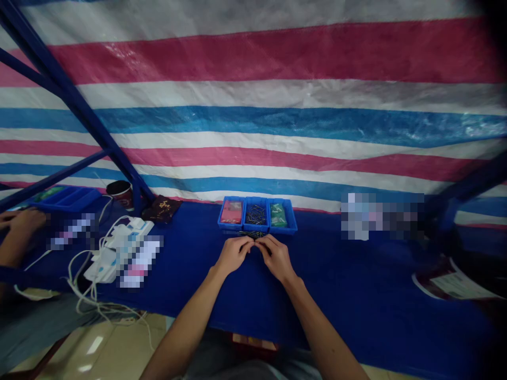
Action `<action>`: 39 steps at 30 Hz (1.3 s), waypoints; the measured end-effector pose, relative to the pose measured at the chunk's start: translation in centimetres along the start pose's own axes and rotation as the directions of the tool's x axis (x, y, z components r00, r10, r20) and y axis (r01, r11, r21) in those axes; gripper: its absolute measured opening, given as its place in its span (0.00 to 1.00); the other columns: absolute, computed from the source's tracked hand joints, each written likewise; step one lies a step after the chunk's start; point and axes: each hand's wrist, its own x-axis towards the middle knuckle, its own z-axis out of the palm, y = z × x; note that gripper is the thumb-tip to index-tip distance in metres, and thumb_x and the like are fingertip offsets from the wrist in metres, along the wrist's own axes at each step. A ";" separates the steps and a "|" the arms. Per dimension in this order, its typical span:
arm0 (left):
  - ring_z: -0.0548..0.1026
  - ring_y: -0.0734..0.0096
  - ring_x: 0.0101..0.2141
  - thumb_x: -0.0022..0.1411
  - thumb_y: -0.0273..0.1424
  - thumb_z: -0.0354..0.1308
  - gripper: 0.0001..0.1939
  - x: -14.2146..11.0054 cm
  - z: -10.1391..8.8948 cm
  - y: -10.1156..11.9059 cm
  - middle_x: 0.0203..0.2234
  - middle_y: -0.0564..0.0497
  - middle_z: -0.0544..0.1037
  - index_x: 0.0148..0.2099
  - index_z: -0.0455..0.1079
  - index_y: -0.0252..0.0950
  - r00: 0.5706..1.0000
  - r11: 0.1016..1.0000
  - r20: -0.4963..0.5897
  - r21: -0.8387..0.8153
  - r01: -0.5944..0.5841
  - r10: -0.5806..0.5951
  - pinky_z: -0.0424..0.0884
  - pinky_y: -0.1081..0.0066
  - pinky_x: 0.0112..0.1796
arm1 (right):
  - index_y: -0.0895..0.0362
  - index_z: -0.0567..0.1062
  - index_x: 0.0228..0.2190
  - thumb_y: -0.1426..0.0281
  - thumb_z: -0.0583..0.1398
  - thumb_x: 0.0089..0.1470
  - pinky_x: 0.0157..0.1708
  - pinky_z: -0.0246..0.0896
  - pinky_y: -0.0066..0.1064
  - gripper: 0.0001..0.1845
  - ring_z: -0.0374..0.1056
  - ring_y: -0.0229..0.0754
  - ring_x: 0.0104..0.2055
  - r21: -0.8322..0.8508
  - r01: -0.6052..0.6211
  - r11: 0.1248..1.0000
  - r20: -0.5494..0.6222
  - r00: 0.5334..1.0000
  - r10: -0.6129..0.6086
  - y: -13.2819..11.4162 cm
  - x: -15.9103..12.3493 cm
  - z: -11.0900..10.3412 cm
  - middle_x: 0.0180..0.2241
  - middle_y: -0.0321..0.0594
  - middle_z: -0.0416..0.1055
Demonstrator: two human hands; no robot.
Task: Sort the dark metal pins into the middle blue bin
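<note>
My left hand (235,254) and my right hand (276,257) meet above the blue table, fingertips pinched close together. Whatever sits between the fingers is too small to make out. Just beyond the fingertips lies a small pile of thin dark pieces (253,234), like screws or pins. Behind it stand three blue bins side by side. The left bin (222,214) has a flat pink-red item in it, the middle bin (256,200) many thin dark metal pieces, and the right bin (292,217) a green item with small pale pieces on top.
Left of my arms lie a white power strip (137,227) with tangled cables and a dark packet (162,208). A cup (120,194) and a blue divided tray (75,198) stand farther left, near another person's hand (27,219). A dark red-and-white container (447,282) sits at right.
</note>
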 end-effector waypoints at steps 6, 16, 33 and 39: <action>0.72 0.74 0.27 0.71 0.33 0.50 0.15 0.0 0.0 0.1 0.25 0.53 0.75 0.35 0.73 0.35 1.000 1.000 0.009 -0.006 0.009 -0.009 0.64 0.77 0.32 | 0.53 0.78 0.41 0.66 0.55 0.66 0.37 0.66 0.30 0.11 0.72 0.40 0.36 0.001 -0.008 1.000 0.006 1.000 0.008 0.1 0.0 0.0 0.36 0.41 0.75; 0.72 0.74 0.27 0.71 0.34 0.49 0.15 0.0 0.1 0.0 0.25 0.53 0.75 0.36 0.74 0.35 1.000 1.000 0.011 0.004 0.007 -0.007 0.64 0.76 0.33 | 0.53 0.78 0.41 0.67 0.56 0.67 0.38 0.66 0.30 0.10 0.72 0.40 0.36 0.002 -0.009 1.000 0.014 1.000 0.009 0.2 -0.1 0.0 0.36 0.40 0.75; 0.72 0.74 0.26 0.71 0.34 0.50 0.14 0.0 0.2 -0.2 0.24 0.53 0.75 0.36 0.74 0.36 1.000 1.000 0.016 0.015 0.010 -0.011 0.65 0.76 0.32 | 0.52 0.78 0.41 0.66 0.56 0.66 0.37 0.66 0.30 0.10 0.72 0.40 0.34 -0.021 0.004 1.000 -0.002 1.000 -0.004 0.4 0.0 0.0 0.35 0.40 0.75; 0.73 0.74 0.27 0.71 0.34 0.50 0.14 0.0 0.2 -0.2 0.25 0.53 0.76 0.37 0.74 0.36 1.000 1.000 0.000 0.003 0.009 -0.009 0.65 0.76 0.33 | 0.52 0.78 0.41 0.66 0.56 0.66 0.36 0.66 0.29 0.10 0.72 0.40 0.34 -0.014 -0.004 1.000 0.004 1.000 0.004 0.3 -0.1 0.1 0.35 0.40 0.75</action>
